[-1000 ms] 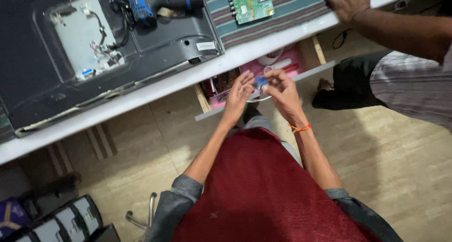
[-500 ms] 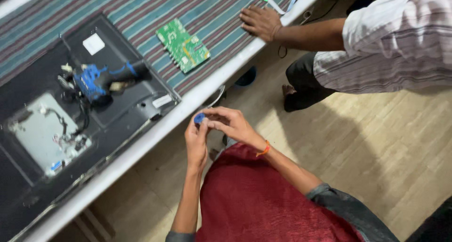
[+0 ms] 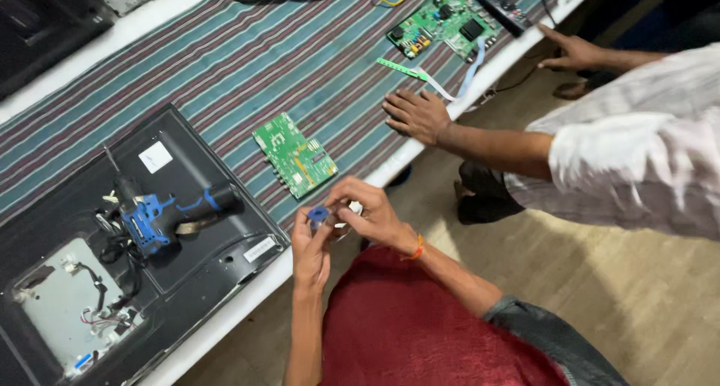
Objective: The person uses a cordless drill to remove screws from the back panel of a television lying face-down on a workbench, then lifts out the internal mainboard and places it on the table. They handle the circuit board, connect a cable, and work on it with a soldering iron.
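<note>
Over the table edge (image 3: 225, 322), both hands' fingers (image 3: 319, 232) pinch a small blue roll (image 3: 318, 216), left hand (image 3: 310, 252) and right hand (image 3: 373, 215) meeting.

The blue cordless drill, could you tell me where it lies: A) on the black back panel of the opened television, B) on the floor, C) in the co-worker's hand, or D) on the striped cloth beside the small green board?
A: the blue cordless drill lies on the black back panel, left of the small green board.

Person is wearing a dark red top with grey sleeves pushed up past the elbows. An orange band is sitting on the right wrist, just behind the right hand (image 3: 375, 217). Left hand (image 3: 310, 251) is showing bare, no rings visible.
</note>
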